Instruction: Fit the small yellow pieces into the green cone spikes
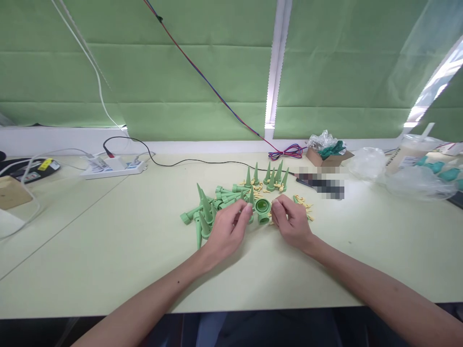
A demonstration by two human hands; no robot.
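My left hand [229,226] is closed in a pinch at the near side of a pile of green plastic cone spikes [206,206]. A green spike rises just behind its fingertips, and I cannot make out whether they hold anything. My right hand [292,220] is also pinched closed, with whatever may be in its fingers hidden. Between the hands a round green cap [262,206] shows its open, hollow end. Small yellow valve pieces [258,192] lie scattered behind the hands, and more yellow pieces [306,205] lie beyond my right hand.
Several green spikes [277,177] stand upright farther back. A black-handled tool [306,182], partly blurred out, lies to the right. Behind it are a small cardboard box [325,158], plastic bags [369,164] and a drink cup [410,152]. A power strip [115,168] sits at the back left.
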